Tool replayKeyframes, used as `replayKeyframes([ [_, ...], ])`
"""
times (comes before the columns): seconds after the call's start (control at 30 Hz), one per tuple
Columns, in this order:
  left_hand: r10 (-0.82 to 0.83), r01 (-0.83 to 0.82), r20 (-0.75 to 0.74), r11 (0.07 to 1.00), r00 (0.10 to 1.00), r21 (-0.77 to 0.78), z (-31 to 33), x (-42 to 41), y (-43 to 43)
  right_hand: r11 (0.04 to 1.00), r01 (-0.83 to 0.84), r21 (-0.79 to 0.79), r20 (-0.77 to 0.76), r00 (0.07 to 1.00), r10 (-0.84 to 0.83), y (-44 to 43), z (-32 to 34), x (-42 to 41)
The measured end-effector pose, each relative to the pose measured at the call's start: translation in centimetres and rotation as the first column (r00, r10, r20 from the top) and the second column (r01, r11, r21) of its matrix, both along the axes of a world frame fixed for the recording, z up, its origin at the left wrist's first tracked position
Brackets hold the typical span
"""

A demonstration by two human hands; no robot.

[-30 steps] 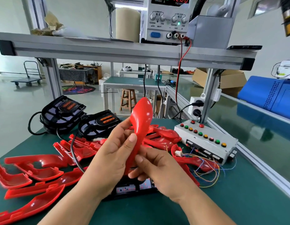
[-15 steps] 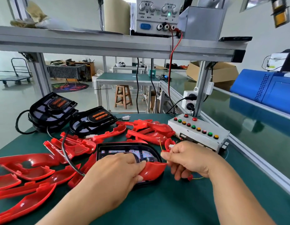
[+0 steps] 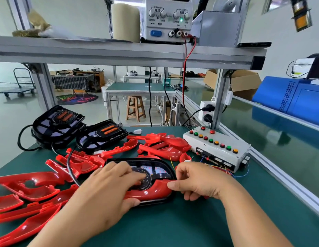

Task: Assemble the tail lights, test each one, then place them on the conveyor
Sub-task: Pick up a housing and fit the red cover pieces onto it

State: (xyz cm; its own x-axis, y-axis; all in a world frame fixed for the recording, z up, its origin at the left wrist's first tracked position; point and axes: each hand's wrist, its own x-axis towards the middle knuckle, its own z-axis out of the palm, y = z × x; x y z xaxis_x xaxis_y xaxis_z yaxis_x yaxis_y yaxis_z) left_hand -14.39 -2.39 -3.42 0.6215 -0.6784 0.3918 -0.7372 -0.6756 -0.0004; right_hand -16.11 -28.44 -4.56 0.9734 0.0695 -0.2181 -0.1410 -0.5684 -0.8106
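A second ago the red lens (image 3: 151, 191) stood upright in the air between both hands. Now it lies along the near rim of the black housing (image 3: 155, 162), which sits mid-worktop (image 3: 190, 225) towards the near edge. The fitting step therefore looks under way, though whether the lens has clicked home cannot be seen. The left hand (image 3: 108, 189) clamps across the lens, with its fingers laid over the top and its thumb hooked at the near edge. The right hand (image 3: 196, 182) pinches the lens's right end between thumb and forefinger, the other fingers curled under. Testing and the move to the conveyor (image 3: 262, 132) (probably the green belt past the right-hand rail) remain to do. Counted: three black housings, one under the hands and two spare housings (image 3: 101, 134) at the far-left corner. There is one test box (image 3: 217, 148) at the far-right corner, with nine buttons in a row and two red ones behind. There is one lens in hand, and the loose lenses (image 3: 164, 148) overlap too thickly for a firm count, though there are well over six.
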Motion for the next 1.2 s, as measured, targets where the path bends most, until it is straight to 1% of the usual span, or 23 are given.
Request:
replayKeyframes([
  [0.03, 0.027, -0.029, -0.079, 0.999, 0.996, -0.02, 0.2, 0.2, 0.9, 1.0, 0.0, 0.016, 0.014, 1.0, 0.0, 0.0, 0.0, 0.0],
  [0.1, 0.03, -0.037, -0.181, 0.999, 0.983, -0.036, 0.6, 0.4, 1.9, 0.999, -0.019, 0.039, 0.031, 0.999, 0.018, 0.1, -0.1, 0.1],
  [0.23, 0.034, -0.037, -0.282, 0.999, 0.959, -0.006, 1.0, 0.8, 2.2, 0.997, -0.02, 0.069, 0.088, 0.996, 0.014, 0.0, -0.2, 0.3],
  [0.3, 0.036, -0.058, -0.343, 0.997, 0.939, -0.052, 1.1, 1.1, 2.2, 0.996, -0.001, 0.094, 0.109, 0.994, -0.009, -0.1, -0.3, 0.5],
  [0.4, 0.034, -0.073, -0.409, 0.994, 0.912, -0.081, 1.3, 0.8, 2.0, 0.994, 0.025, 0.103, 0.105, 0.994, -0.036, 0.0, -0.6, 0.8],
  [0.5, 0.05, -0.089, -0.395, 0.993, 0.917, -0.08, 1.3, 0.7, 1.9, 0.994, 0.048, 0.095, 0.088, 0.994, -0.057, 0.1, -1.0, 0.9],
  [0.67, 0.108, -0.123, -0.331, 0.992, 0.937, -0.024, 0.9, 0.5, 1.9, 0.997, 0.057, 0.045, 0.043, 0.997, -0.059, 0.3, -1.3, 1.0],
  [0.97, 0.266, -0.265, -0.254, 0.963, 0.93, 0.037, 1.2, -0.1, 1.4, 0.996, 0.08, 0.034, 0.008, 0.997, -0.081, 0.6, -1.3, 1.0],
  [1.1, 0.33, -0.32, -0.272, 0.944, 0.904, 0.082, 1.0, 0.2, 1.8, 0.997, 0.082, 0.011, 0.009, 0.997, -0.082, 0.8, -1.1, 0.8],
  [1.13, 0.367, -0.354, -0.302, 0.93, 0.88, 0.098, 1.1, 0.3, 2.1, 0.996, 0.084, 0.005, 0.011, 0.996, -0.084, 0.8, -1.1, 0.8],
  [1.2, 0.42, -0.404, -0.407, 0.905, 0.811, 0.13, 1.3, 0.1, 2.5, 0.995, 0.097, -0.004, 0.016, 0.995, -0.097, 0.9, -1.1, 0.8],
])
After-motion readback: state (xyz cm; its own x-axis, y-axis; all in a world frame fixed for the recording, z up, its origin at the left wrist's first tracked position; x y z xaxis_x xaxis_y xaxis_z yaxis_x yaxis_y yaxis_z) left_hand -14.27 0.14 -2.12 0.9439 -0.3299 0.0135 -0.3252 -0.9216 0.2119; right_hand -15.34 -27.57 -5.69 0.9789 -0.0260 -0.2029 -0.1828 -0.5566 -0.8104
